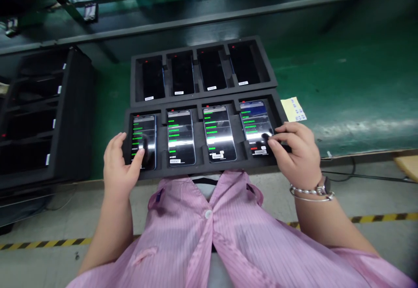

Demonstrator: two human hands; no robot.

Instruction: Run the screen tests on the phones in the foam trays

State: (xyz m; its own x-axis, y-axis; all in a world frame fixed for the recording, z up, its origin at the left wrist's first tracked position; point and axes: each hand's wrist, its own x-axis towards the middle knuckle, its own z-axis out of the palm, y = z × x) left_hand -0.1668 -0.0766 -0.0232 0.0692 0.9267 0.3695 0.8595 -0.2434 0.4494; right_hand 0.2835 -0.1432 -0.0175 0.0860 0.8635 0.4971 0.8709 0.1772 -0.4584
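A black foam tray [163, 172] lies in front of me, holding several phones in a row, their lit screens showing green text lines. My left hand [120, 166] rests at the tray's left side, its thumb on the screen of the leftmost phone [145, 133]. My right hand [295, 153] curls over the lower part of the rightmost phone [256, 120], fingertips on its screen. Neither hand lifts a phone. Beyond it, a second foam tray [196, 48] holds several phones with dark screens and white labels.
A black foam rack [48, 114] with dark slots stands to the left on the green belt [359, 83]. A pale yellow sticker sheet [294, 109] lies beside the near tray. Below the belt runs a grey floor with yellow-and-black tape [375, 218].
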